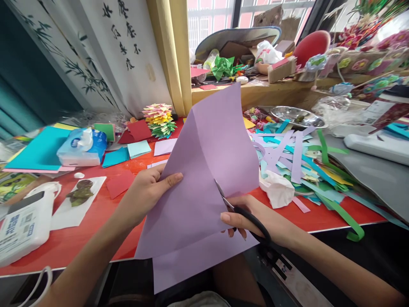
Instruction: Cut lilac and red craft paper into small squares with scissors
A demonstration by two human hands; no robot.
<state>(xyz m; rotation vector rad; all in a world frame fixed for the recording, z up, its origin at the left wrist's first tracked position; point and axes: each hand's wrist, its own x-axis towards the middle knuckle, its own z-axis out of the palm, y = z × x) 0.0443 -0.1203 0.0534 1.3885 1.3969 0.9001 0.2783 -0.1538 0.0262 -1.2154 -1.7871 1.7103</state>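
Note:
A large purple sheet of paper [188, 187] is held up over the table's front edge. My left hand [148, 189] grips its left side, thumb on the front face and fingers mostly behind. In my right hand [246, 217] is a pair of black-handled scissors [252, 219], and its blades sit in the paper at the lower end of a cut line. Right of that cut, a paper flap bends away from the rest. Below the scissors, the lower part of the purple paper hangs past the table edge.
Colourful paper strips [297, 162] are heaped at the right, beside a crumpled tissue [276, 189] and a metal dish [297, 116]. Leftward on the red table [124, 238] are a tissue pack [82, 147], blue paper [38, 147], a white device [27, 226] and a folded-paper stack [159, 120].

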